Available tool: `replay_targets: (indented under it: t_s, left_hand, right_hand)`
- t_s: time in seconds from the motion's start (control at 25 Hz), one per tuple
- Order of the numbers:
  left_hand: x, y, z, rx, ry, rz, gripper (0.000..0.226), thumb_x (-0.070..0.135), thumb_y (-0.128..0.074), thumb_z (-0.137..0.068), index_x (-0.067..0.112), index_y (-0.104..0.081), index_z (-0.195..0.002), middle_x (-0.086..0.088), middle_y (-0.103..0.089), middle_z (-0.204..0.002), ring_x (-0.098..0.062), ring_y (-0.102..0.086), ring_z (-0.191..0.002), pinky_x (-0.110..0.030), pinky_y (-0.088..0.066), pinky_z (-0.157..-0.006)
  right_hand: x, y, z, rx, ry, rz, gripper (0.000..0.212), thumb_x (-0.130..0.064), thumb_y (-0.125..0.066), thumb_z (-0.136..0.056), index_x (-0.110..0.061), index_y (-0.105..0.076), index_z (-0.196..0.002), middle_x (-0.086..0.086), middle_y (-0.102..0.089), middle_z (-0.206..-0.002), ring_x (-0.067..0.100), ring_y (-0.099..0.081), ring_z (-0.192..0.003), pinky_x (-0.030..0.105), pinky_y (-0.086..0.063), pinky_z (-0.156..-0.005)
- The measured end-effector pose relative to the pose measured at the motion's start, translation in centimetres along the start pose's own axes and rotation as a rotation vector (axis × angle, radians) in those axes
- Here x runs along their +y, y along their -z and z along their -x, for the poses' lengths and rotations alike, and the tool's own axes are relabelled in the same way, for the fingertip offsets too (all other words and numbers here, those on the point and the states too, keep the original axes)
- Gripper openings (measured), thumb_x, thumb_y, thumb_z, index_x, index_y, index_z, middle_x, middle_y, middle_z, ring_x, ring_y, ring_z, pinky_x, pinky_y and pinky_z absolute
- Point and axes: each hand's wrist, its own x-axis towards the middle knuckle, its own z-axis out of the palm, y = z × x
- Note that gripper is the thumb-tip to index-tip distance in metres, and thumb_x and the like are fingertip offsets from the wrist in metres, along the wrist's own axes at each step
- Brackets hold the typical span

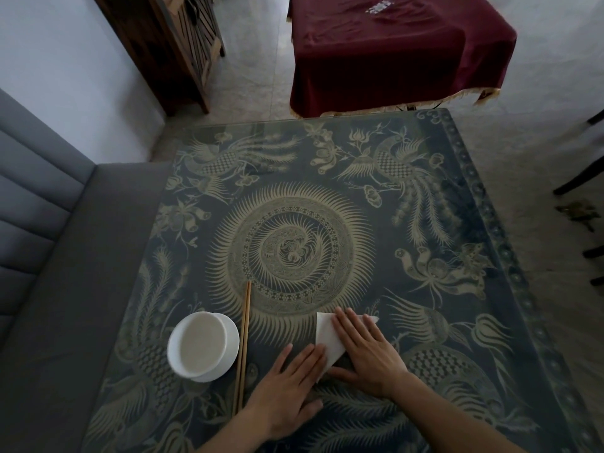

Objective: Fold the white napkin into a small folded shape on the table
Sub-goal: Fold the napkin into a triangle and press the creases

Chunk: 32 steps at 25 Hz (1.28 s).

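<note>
The white napkin [327, 335] lies folded into a triangle on the patterned table [425, 223], near the front right. My right hand [366, 351] lies flat across it, fingers together, and hides most of its right half. Only a small white corner shows beyond the fingertips. My left hand [291, 384] rests flat beside it, with its fingertips touching the napkin's lower left tip. Neither hand grips the napkin; both press down with straight fingers.
A white bowl [201, 346] stands on the table at the front left. A pair of wooden chopsticks [243, 344] lies just right of it. A grey sofa [49, 256] runs along the left edge. A table under a dark red cloth [392, 50] stands beyond.
</note>
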Motion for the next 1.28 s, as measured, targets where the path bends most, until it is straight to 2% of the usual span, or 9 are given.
replay_targets:
  t_s: [0.24, 0.36, 0.48, 0.64, 0.8, 0.88, 1.0, 1.08, 1.28]
  left_hand:
    - [0.4, -1.2, 3.1, -0.051, -0.021, 0.000, 0.083, 0.058, -0.044, -0.093, 0.014, -0.013, -0.156, -0.001, -0.008, -0.165, -0.018, -0.010, -0.149, -0.049, -0.011, -0.112]
    - [0.2, -0.6, 3.0, -0.035, -0.044, 0.008, 0.077, 0.054, -0.044, -0.095, 0.015, -0.019, -0.156, -0.001, -0.016, -0.163, -0.019, -0.013, -0.149, -0.048, -0.013, -0.113]
    - [0.0, 1.1, 1.0, 0.019, 0.035, 0.085, 0.068, 0.047, -0.042, -0.099, 0.013, -0.023, -0.154, -0.003, -0.022, -0.162, -0.020, -0.013, -0.149, -0.047, -0.013, -0.117]
    - [0.0, 3.0, -3.6, 0.009, 0.170, 0.056, 0.068, 0.050, -0.024, -0.103, 0.011, -0.004, -0.156, -0.004, 0.004, -0.163, -0.019, 0.008, -0.149, -0.044, 0.002, -0.117]
    - [-0.2, 2.7, -6.0, -0.080, 0.197, -0.003, 0.071, 0.055, -0.010, -0.102, 0.013, 0.014, -0.153, -0.002, 0.024, -0.161, -0.015, 0.029, -0.143, -0.048, 0.014, -0.118]
    - [-0.3, 2.4, -6.0, -0.085, 0.198, 0.023, 0.071, 0.055, -0.009, -0.101, 0.014, 0.016, -0.153, 0.000, 0.025, -0.160, -0.012, 0.030, -0.142, -0.047, 0.015, -0.118]
    - [-0.5, 2.3, -5.7, -0.038, 0.220, 0.077, 0.070, 0.055, -0.011, -0.102, 0.015, 0.014, -0.153, 0.001, 0.022, -0.160, -0.009, 0.029, -0.143, -0.046, 0.015, -0.118]
    - [-0.8, 2.3, -5.5, -0.045, 0.232, 0.093, 0.069, 0.055, -0.012, -0.102, 0.016, 0.012, -0.153, 0.002, 0.020, -0.161, -0.008, 0.029, -0.142, -0.047, 0.013, -0.118]
    - [-1.2, 2.3, -5.5, -0.053, 0.224, 0.080, 0.068, 0.056, -0.010, -0.102, 0.019, 0.014, -0.153, 0.006, 0.021, -0.160, -0.007, 0.030, -0.142, -0.045, 0.017, -0.118]
  right_hand:
    - [0.0, -0.1, 0.0, 0.011, 0.010, 0.010, 0.110, -0.090, -0.023, -0.079, -0.016, 0.011, -0.152, 0.001, 0.016, -0.160, 0.017, 0.021, -0.145, 0.044, 0.008, -0.115]
    - [-0.1, 0.1, 0.0, 0.009, 0.014, 0.015, 0.109, -0.089, -0.023, -0.079, -0.015, 0.012, -0.152, 0.001, 0.018, -0.160, 0.018, 0.021, -0.145, 0.043, 0.008, -0.116]
    - [-0.4, 0.5, 0.5, 0.070, 0.020, 0.028, 0.099, -0.079, -0.030, -0.088, -0.011, 0.001, -0.154, 0.005, 0.008, -0.161, 0.021, 0.010, -0.147, 0.044, 0.001, -0.116]
    - [-1.6, 0.2, 1.0, 0.119, -0.042, -0.004, 0.080, -0.063, -0.029, -0.096, -0.008, -0.013, -0.153, 0.009, -0.007, -0.161, 0.023, -0.001, -0.148, 0.043, -0.006, -0.115]
    - [-1.8, -0.6, 0.9, 0.048, -0.097, -0.018, 0.076, -0.059, -0.018, -0.096, -0.016, 0.008, -0.153, 0.002, 0.014, -0.160, 0.017, 0.020, -0.145, 0.042, 0.008, -0.116]
    - [-1.7, -0.5, 0.9, 0.058, -0.098, -0.012, 0.076, -0.058, -0.021, -0.097, -0.015, 0.005, -0.153, 0.002, 0.012, -0.160, 0.018, 0.017, -0.145, 0.042, 0.006, -0.116]
    - [-2.0, 0.2, 0.5, 0.108, -0.074, 0.007, 0.072, -0.052, -0.030, -0.097, -0.009, -0.014, -0.153, 0.007, -0.009, -0.161, 0.023, -0.002, -0.147, 0.044, -0.004, -0.114]
    - [-2.3, 0.3, 0.0, 0.121, -0.034, 0.013, 0.071, -0.048, -0.034, -0.096, -0.008, -0.019, -0.152, 0.008, -0.015, -0.160, 0.023, -0.008, -0.147, 0.044, -0.007, -0.113]
    - [-1.8, -0.1, -0.5, 0.096, -0.005, -0.012, 0.071, -0.051, -0.029, -0.098, -0.016, -0.002, -0.154, -0.002, 0.004, -0.161, 0.017, 0.006, -0.147, 0.043, 0.002, -0.115]
